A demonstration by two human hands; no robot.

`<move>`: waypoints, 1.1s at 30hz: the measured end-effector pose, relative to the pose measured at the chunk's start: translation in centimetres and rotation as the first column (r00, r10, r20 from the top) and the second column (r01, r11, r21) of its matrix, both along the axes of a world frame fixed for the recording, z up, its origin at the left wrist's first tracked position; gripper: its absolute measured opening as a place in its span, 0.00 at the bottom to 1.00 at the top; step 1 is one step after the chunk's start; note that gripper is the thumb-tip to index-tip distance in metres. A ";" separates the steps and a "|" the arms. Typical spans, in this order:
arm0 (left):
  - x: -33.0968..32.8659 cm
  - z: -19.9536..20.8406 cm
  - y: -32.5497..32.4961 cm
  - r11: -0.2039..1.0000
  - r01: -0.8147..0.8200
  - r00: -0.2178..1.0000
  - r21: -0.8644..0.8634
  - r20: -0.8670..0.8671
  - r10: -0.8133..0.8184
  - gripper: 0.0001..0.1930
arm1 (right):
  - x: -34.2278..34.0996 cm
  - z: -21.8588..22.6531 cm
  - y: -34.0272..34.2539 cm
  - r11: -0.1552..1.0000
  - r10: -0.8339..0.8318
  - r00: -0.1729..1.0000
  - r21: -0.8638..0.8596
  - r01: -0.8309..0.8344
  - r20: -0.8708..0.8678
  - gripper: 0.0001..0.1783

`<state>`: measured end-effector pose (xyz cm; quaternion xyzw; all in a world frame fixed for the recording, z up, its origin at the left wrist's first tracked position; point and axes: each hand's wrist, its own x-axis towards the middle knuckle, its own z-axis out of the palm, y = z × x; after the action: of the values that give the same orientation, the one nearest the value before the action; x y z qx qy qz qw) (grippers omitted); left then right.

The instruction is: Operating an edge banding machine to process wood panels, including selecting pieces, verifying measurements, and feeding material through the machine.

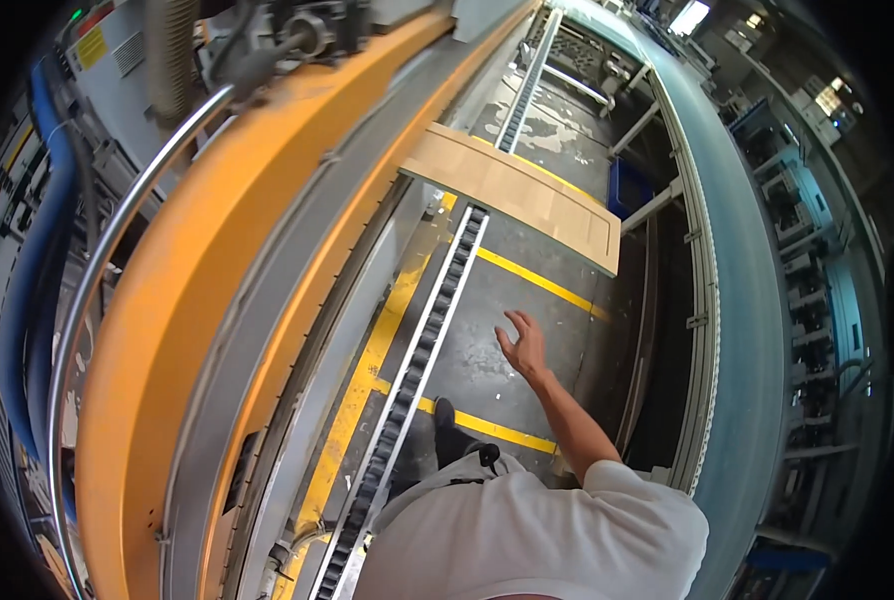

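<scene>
Holding R grip (527,350) spread, apart from panel (512,192), on its nr side; seeing track (429,335) pass under panel, belt (752,300) to R of it; cannot tell L grip.

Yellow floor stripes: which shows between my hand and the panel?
The crosswise stripe past your right hand; others run lengthwise, pass your shoe, or lie beyond the panel.

The dark grey, scuffed floor (477,355) occupies the centre of the frame and carries flat yellow painted lines (512,433). A long orange-and-grey machine housing (127,420) spans the left side; thick blue hoses (59,165) run at far left. A wide, flat teal conveyor belt (742,330) occupies the right. A bright white light patch (689,18) shows at upper right.
</scene>
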<state>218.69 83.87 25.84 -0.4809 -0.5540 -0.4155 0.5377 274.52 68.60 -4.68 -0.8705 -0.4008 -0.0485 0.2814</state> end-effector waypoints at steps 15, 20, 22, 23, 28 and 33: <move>61.2 -21.6 -0.7 -0.510 0.843 -0.103 0.171 0.982 0.158 0.24 | 23.6 -4.3 -21.7 0.737 -0.594 0.665 0.025 0.675 -0.453 0.21; 72.6 -25.3 2.5 -0.487 0.847 -0.029 0.211 0.935 0.355 0.27 | 31.1 -1.9 -18.7 0.647 -0.590 0.609 0.141 0.749 -0.530 0.20; 76.5 -26.5 3.8 -0.469 0.849 -0.030 0.245 0.907 0.420 0.29 | 34.1 -2.1 -17.3 0.654 -0.612 0.615 0.118 0.747 -0.497 0.20; 78.4 -26.7 4.2 -0.457 0.849 -0.042 0.264 0.897 0.440 0.30 | 35.5 -1.9 -16.2 0.661 -0.605 0.637 0.144 0.737 -0.478 0.19; 86.8 -28.4 7.4 -0.369 0.883 -0.084 0.291 0.870 0.487 0.36 | 41.6 -0.3 -12.2 0.697 -0.578 0.684 0.166 0.697 -0.446 0.19; 94.1 -30.5 9.1 -0.334 0.902 -0.116 0.274 0.898 0.424 0.40 | 47.3 -0.3 -11.4 0.626 -0.564 0.605 0.186 0.757 -0.562 0.19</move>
<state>312.76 92.97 -4.62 -0.5163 -0.4178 -0.2861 -0.6906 321.82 57.19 -4.94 -0.8633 0.0561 -0.0301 0.5006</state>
